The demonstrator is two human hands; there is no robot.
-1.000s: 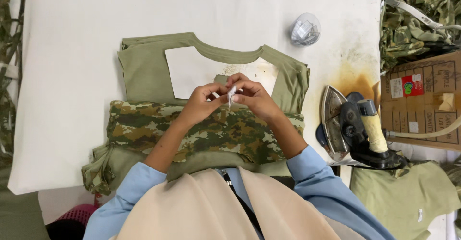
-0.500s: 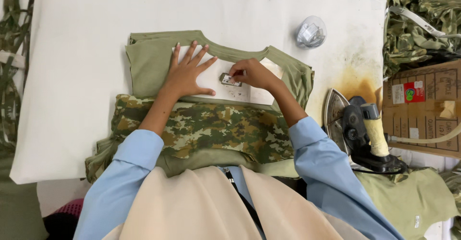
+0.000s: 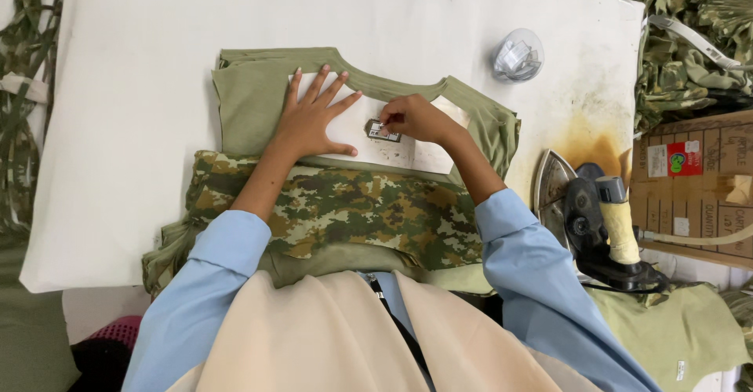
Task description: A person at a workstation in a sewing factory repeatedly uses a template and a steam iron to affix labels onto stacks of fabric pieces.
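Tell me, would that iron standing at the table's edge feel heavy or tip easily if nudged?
Probably heavy for its size: the iron shows a broad metal soleplate and a bulky dark body. It stands on its heel near the edge of the white table, so a sideways push might tip it. Its padded handle likely grips well.

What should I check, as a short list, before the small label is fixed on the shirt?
1. Left hand lies flat with its fingers spread, holding the green shirt down: ok.
2. Right hand pinches the small label at its edge: ok.
3. Label lies on the white card inside the neck opening: ok.
4. Label straight and centred under the collar: cannot tell.
5. Iron stands at the table's right edge, apart from both hands: ok.
6. Iron hot or cold: cannot tell.
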